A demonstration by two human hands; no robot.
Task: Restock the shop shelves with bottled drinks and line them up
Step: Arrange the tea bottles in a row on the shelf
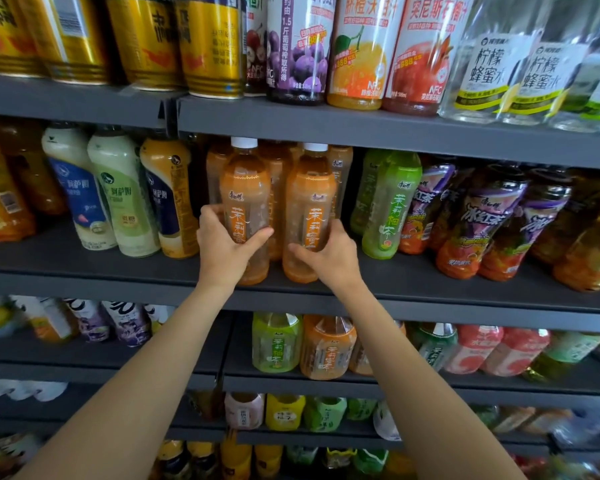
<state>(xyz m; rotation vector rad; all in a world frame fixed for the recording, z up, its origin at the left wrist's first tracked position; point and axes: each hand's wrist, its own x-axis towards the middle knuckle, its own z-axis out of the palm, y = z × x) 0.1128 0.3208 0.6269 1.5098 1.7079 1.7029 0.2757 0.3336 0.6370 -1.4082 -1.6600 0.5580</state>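
Observation:
Two orange-labelled tea bottles with white caps stand upright side by side at the front of the dark middle shelf (430, 282). My left hand (222, 245) grips the left orange bottle (246, 188) around its lower half, thumb across the front. My right hand (329, 256) grips the right orange bottle (310, 199) the same way. More orange bottles stand in rows behind them, partly hidden.
Green tea bottles (388, 206) stand just right of my right hand, then purple iced-tea bottles (482, 223). Milk-tea bottles (125, 195) lean to the left. The upper shelf edge (326, 123) hangs close above the caps. Lower shelves hold more drinks.

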